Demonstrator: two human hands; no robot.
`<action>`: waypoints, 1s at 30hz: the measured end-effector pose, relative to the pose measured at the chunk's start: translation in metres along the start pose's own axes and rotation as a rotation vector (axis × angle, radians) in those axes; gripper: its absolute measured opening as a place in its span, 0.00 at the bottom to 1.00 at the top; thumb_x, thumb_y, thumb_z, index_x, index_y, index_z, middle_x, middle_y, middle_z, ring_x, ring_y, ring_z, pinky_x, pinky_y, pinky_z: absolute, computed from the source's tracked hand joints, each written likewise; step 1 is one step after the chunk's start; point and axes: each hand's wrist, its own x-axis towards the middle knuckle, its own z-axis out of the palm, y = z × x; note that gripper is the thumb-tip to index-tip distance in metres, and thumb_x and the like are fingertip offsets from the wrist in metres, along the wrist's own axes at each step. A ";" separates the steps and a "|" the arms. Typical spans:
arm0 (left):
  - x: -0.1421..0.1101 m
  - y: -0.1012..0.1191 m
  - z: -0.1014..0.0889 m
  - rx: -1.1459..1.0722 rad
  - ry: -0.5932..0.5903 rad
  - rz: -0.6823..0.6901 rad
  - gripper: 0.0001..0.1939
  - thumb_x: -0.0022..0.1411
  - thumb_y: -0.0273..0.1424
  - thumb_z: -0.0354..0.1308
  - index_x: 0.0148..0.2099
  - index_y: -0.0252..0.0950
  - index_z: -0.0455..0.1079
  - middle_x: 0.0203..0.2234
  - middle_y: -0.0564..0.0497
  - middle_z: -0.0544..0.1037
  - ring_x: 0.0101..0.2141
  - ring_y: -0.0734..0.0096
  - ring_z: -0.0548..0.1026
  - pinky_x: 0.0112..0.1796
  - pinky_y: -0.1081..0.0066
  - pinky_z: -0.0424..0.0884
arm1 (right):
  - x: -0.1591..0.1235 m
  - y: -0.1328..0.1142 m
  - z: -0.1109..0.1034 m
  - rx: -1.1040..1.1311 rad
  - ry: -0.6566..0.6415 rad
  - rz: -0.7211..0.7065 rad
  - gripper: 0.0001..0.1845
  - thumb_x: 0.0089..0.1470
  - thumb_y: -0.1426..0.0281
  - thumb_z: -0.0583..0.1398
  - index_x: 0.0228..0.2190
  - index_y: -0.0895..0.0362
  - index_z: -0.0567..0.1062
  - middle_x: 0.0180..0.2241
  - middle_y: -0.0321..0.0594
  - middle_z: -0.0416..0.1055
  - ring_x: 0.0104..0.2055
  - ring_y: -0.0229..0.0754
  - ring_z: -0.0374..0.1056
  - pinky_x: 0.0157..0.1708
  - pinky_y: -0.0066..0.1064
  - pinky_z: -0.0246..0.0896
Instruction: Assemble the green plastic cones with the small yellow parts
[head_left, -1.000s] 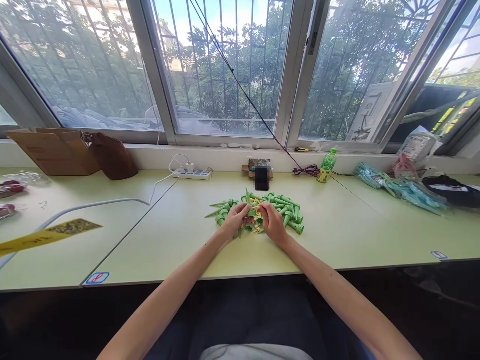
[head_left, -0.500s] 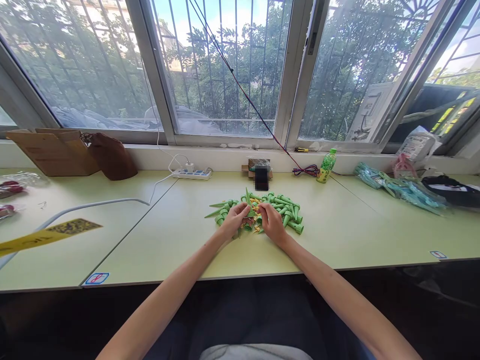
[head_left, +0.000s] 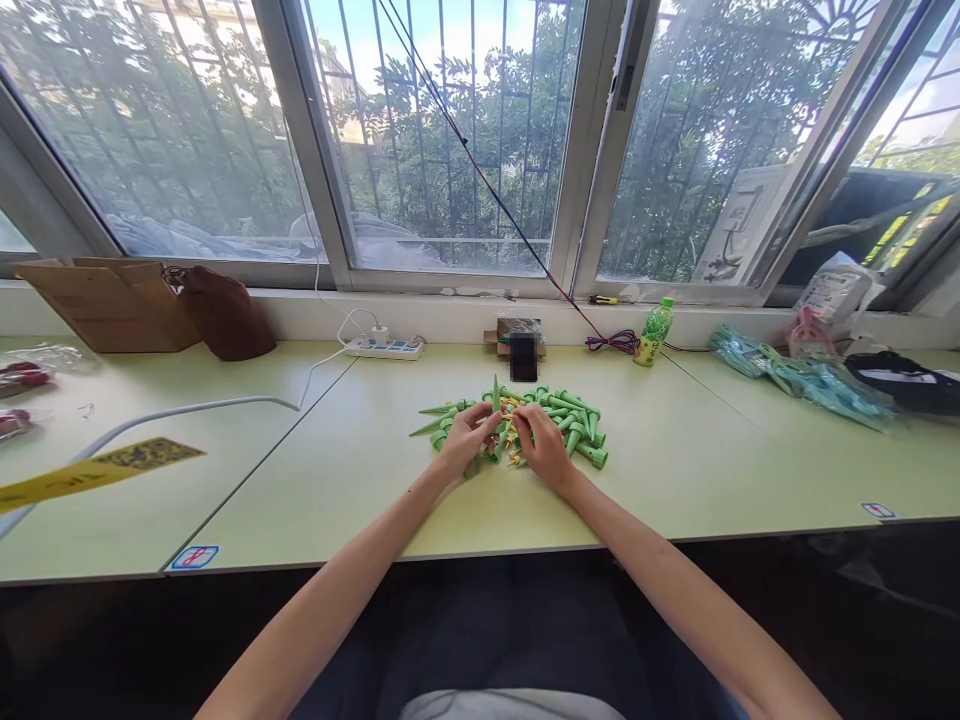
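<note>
My left hand [head_left: 471,436] is closed around a green plastic spike [head_left: 496,393], its pointed end sticking up above the fingers. Close to its right, my right hand [head_left: 544,440] pinches a small yellow plastic piece [head_left: 508,416], which reaches toward the spike; whether the two touch I cannot tell. Around and beneath both hands lies a pile of green plastic spikes [head_left: 583,412], tapered and hollow-ended. Among them are several small yellow pieces [head_left: 514,460], partly hidden by my fingers.
Behind the pile, a dark phone-like object [head_left: 523,358] leans on a small cardboard box [head_left: 491,340]. A power strip [head_left: 384,348] and a green bottle [head_left: 654,332] stand near the window. Plastic bags [head_left: 817,380] lie right; a carton [head_left: 112,305] and brown bag [head_left: 225,315] stand left.
The spike in my left hand has turned a little more upright. The yellow piece in my right fingers now shows closer to the spike. The pile looks the same.
</note>
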 end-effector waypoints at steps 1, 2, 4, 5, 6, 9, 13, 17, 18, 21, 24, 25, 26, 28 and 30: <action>0.000 0.000 0.000 0.000 0.012 0.000 0.24 0.53 0.48 0.68 0.42 0.33 0.74 0.37 0.48 0.77 0.22 0.79 0.69 0.19 0.77 0.66 | 0.000 0.000 0.000 0.003 -0.004 0.000 0.08 0.69 0.69 0.50 0.41 0.54 0.69 0.37 0.43 0.69 0.40 0.43 0.67 0.42 0.36 0.65; 0.001 -0.001 -0.001 -0.001 0.022 0.000 0.24 0.52 0.48 0.68 0.42 0.34 0.74 0.35 0.48 0.77 0.22 0.78 0.69 0.19 0.76 0.65 | 0.000 0.001 0.000 0.007 -0.007 -0.001 0.08 0.68 0.69 0.50 0.41 0.54 0.69 0.37 0.43 0.69 0.40 0.44 0.67 0.42 0.36 0.65; 0.001 -0.001 -0.001 -0.008 0.034 0.007 0.23 0.52 0.47 0.68 0.41 0.34 0.74 0.33 0.50 0.76 0.22 0.79 0.68 0.19 0.76 0.65 | -0.001 0.002 0.001 0.016 -0.011 -0.007 0.08 0.68 0.70 0.51 0.42 0.55 0.70 0.37 0.44 0.70 0.41 0.44 0.67 0.42 0.36 0.66; 0.001 -0.001 -0.001 -0.010 0.036 0.009 0.22 0.53 0.47 0.68 0.41 0.34 0.74 0.33 0.50 0.76 0.21 0.79 0.68 0.19 0.76 0.65 | -0.001 0.003 0.001 0.020 -0.013 -0.010 0.08 0.68 0.70 0.51 0.42 0.55 0.70 0.38 0.44 0.70 0.41 0.44 0.68 0.42 0.36 0.66; 0.001 -0.001 -0.001 -0.012 0.037 0.009 0.22 0.53 0.47 0.68 0.41 0.35 0.74 0.32 0.50 0.76 0.21 0.79 0.67 0.19 0.76 0.65 | -0.001 0.003 0.001 0.022 -0.015 -0.011 0.08 0.68 0.69 0.51 0.42 0.54 0.70 0.38 0.44 0.70 0.41 0.44 0.68 0.42 0.36 0.66; 0.000 -0.001 -0.001 -0.006 0.041 0.007 0.21 0.52 0.46 0.69 0.40 0.35 0.74 0.32 0.50 0.76 0.21 0.79 0.67 0.19 0.76 0.64 | -0.001 0.005 0.002 0.019 -0.022 -0.003 0.09 0.68 0.68 0.51 0.40 0.54 0.70 0.37 0.43 0.70 0.40 0.44 0.68 0.41 0.36 0.66; -0.001 -0.002 -0.002 0.043 0.007 0.043 0.21 0.52 0.45 0.69 0.41 0.35 0.76 0.30 0.50 0.76 0.20 0.79 0.67 0.19 0.75 0.63 | -0.002 0.007 0.002 0.018 -0.027 0.026 0.10 0.68 0.66 0.51 0.37 0.54 0.70 0.34 0.41 0.70 0.37 0.43 0.67 0.38 0.34 0.65; -0.002 -0.001 -0.003 0.131 -0.009 0.089 0.21 0.55 0.44 0.67 0.44 0.35 0.77 0.24 0.52 0.74 0.19 0.78 0.65 0.20 0.75 0.63 | -0.004 0.010 0.003 0.015 -0.044 0.036 0.10 0.68 0.66 0.51 0.36 0.54 0.70 0.33 0.40 0.69 0.35 0.42 0.66 0.37 0.33 0.64; -0.003 0.000 -0.003 0.155 -0.011 0.101 0.20 0.56 0.44 0.66 0.45 0.35 0.77 0.24 0.52 0.74 0.19 0.78 0.65 0.20 0.75 0.64 | -0.004 0.011 0.003 0.014 -0.048 0.036 0.10 0.68 0.66 0.51 0.36 0.54 0.69 0.33 0.40 0.69 0.35 0.42 0.66 0.37 0.33 0.64; -0.005 0.003 -0.002 0.209 -0.014 0.121 0.19 0.55 0.43 0.67 0.44 0.35 0.77 0.25 0.52 0.74 0.20 0.78 0.66 0.21 0.75 0.65 | -0.006 0.014 0.004 0.013 -0.058 0.049 0.10 0.68 0.66 0.51 0.36 0.54 0.69 0.33 0.41 0.70 0.36 0.43 0.67 0.37 0.33 0.64; -0.005 0.006 -0.001 0.233 -0.008 0.128 0.18 0.53 0.41 0.68 0.43 0.35 0.77 0.24 0.52 0.74 0.20 0.77 0.66 0.21 0.75 0.65 | -0.006 0.016 0.005 0.015 -0.059 0.062 0.09 0.68 0.66 0.52 0.36 0.55 0.69 0.33 0.41 0.71 0.35 0.43 0.67 0.37 0.33 0.64; -0.005 0.006 -0.001 0.240 -0.003 0.129 0.18 0.53 0.41 0.68 0.42 0.35 0.77 0.23 0.52 0.73 0.19 0.77 0.66 0.20 0.75 0.64 | -0.006 0.016 0.005 0.016 -0.059 0.064 0.09 0.67 0.67 0.52 0.36 0.55 0.70 0.33 0.41 0.71 0.35 0.43 0.67 0.37 0.33 0.64; -0.005 0.006 -0.001 0.249 -0.001 0.130 0.18 0.54 0.41 0.68 0.43 0.35 0.77 0.23 0.53 0.73 0.19 0.77 0.66 0.20 0.75 0.64 | -0.006 0.016 0.005 0.016 -0.059 0.065 0.09 0.67 0.67 0.52 0.36 0.55 0.70 0.33 0.40 0.71 0.35 0.43 0.67 0.37 0.33 0.64; -0.005 0.005 -0.001 0.271 0.006 0.130 0.18 0.55 0.41 0.67 0.43 0.35 0.77 0.22 0.53 0.72 0.19 0.76 0.66 0.20 0.75 0.64 | -0.006 0.016 0.004 0.012 -0.058 0.063 0.09 0.67 0.66 0.52 0.36 0.55 0.69 0.32 0.41 0.71 0.34 0.43 0.68 0.37 0.33 0.64; -0.005 0.003 -0.001 0.295 0.018 0.140 0.17 0.56 0.42 0.66 0.43 0.35 0.77 0.21 0.53 0.71 0.19 0.76 0.66 0.20 0.75 0.64 | -0.006 0.016 0.004 0.005 -0.058 0.060 0.10 0.68 0.65 0.52 0.35 0.54 0.69 0.32 0.41 0.71 0.34 0.43 0.68 0.36 0.33 0.64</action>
